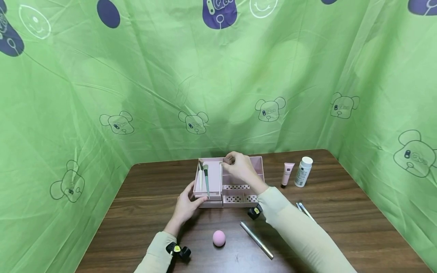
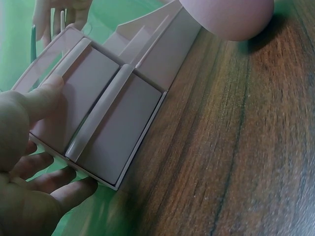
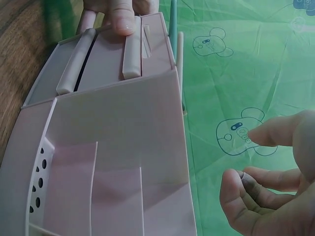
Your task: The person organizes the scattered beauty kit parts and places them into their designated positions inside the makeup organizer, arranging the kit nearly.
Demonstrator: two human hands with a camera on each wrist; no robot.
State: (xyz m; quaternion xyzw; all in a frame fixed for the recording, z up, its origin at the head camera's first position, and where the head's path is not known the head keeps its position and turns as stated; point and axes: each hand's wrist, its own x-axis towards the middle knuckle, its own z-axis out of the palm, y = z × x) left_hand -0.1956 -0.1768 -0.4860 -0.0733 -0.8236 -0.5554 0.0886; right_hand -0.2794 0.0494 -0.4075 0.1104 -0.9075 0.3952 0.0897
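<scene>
A pale pink desktop organizer (image 1: pixel 211 203) with drawers and divided compartments stands toward the back of the table. My left hand (image 1: pixel 186 204) grips its left side, the thumb on the front of the upper drawer (image 2: pixel 78 98) and the fingers at the side wall. In the top left tray lie a green-handled makeup brush (image 1: pixel 206 180) and a white-handled brush (image 1: pixel 200 180); a thin pale stick (image 1: pixel 220 178) is along the tray's right edge. My right hand (image 1: pixel 240 167) hovers over the organizer, fingers loosely bent, thumb and fingertips apart with nothing visible between them.
A pink ball (image 1: pixel 219 238) and a silver tube (image 1: pixel 257 240) lie in front of the organizer. To the right stand a small pink squeeze tube (image 1: pixel 287 173) and a white bottle (image 1: pixel 303 172). Blue-tipped white sticks (image 1: pixel 306 211) lie partly behind the right sleeve. Green cloth (image 1: pixel 225 76) surrounds the table.
</scene>
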